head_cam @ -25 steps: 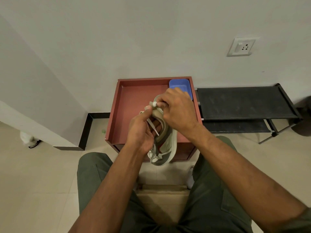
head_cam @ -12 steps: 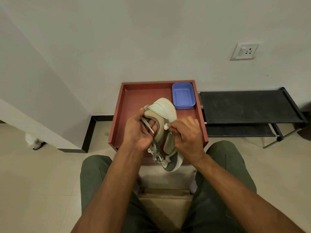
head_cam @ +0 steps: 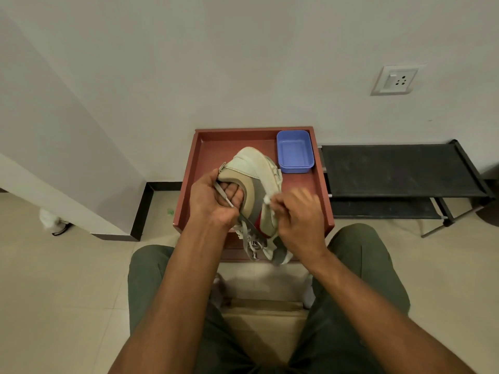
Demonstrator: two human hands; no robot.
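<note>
A beige and white sneaker (head_cam: 259, 179) with a red patch and grey laces is held above the red-brown tray table (head_cam: 205, 157), heel away from me. My left hand (head_cam: 213, 201) grips its collar, fingers inside the opening, with a lace lying across them. My right hand (head_cam: 297, 220) pinches a small white wad (head_cam: 267, 200) against the shoe's side. The toe points down toward my lap, and the laces dangle loose.
A blue plastic tub (head_cam: 294, 151) sits in the table's back right corner. A black low shoe rack (head_cam: 399, 174) stands to the right, by the wall. My knees in green trousers flank a wooden stool (head_cam: 264, 317). A wall socket (head_cam: 397, 80) is up right.
My right hand moved from the shoe's heel down along its right side with the white wad. The shoe's heel now shows uncovered.
</note>
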